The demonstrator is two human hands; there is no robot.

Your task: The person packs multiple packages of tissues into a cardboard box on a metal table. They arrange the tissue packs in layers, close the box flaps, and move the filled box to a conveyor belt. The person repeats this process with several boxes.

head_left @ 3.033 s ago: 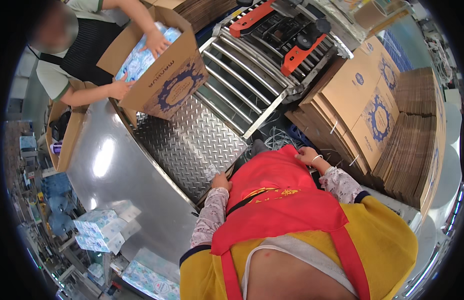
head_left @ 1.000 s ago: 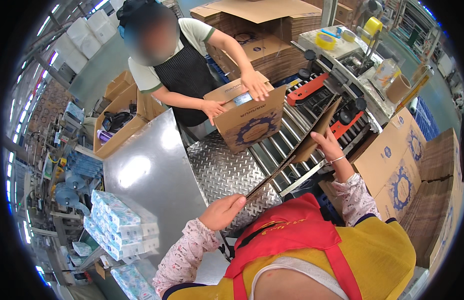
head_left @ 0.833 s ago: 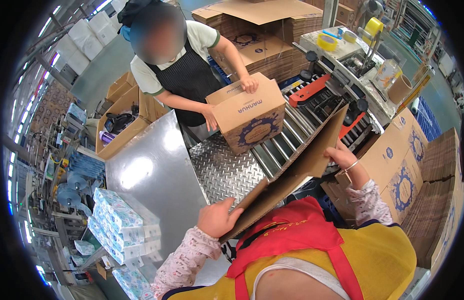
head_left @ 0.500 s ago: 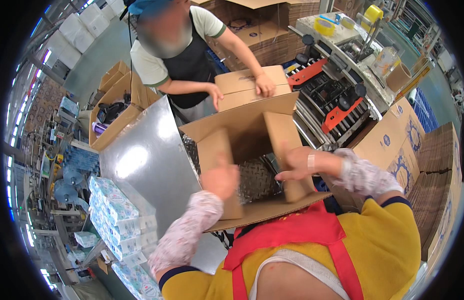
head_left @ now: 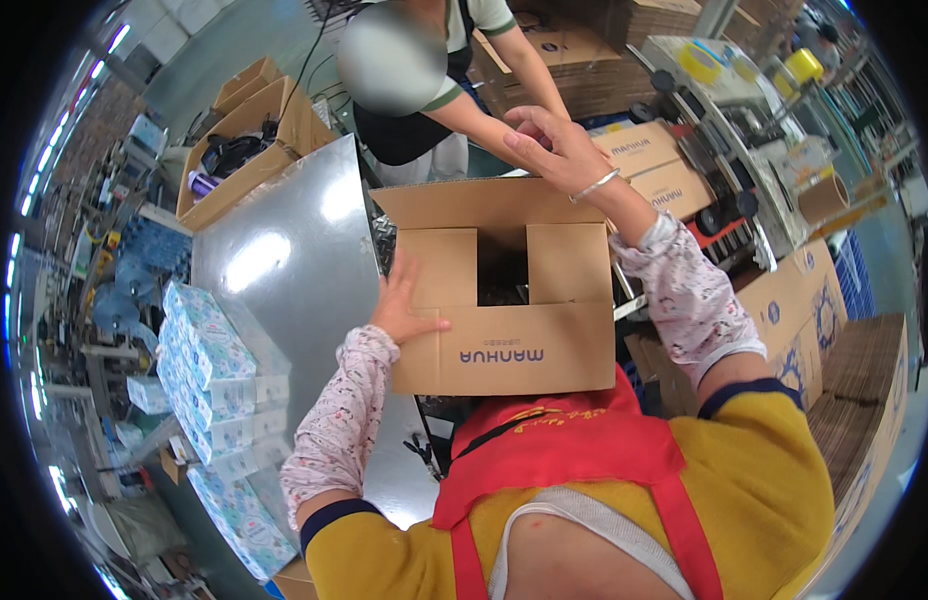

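Before me is a brown cardboard box (head_left: 504,345) with its two side flaps (head_left: 439,262) and its near flap folded inward. The far flap (head_left: 494,203) stands up, and a dark gap shows between the side flaps. My left hand (head_left: 404,305) lies on the box's left edge, fingers spread, with the thumb along the near flap. Raised above the far right corner of the box, my right hand (head_left: 562,150) has its fingers apart and nothing in it. A co-worker's arm reaches behind it to a closed cardboard box (head_left: 659,170) at the roller machine.
A shiny metal table (head_left: 284,320) lies to the left, with stacked blue-and-white tissue packs (head_left: 219,350) beside it. An open carton of odds and ends (head_left: 234,150) stands at the far left. The roller machine (head_left: 729,150) and flattened cartons (head_left: 854,385) are on the right.
My hands have come out of the box; its side and near flaps are now folded in. My right hand rose away and forward. The co-worker's box moved right into the machine.
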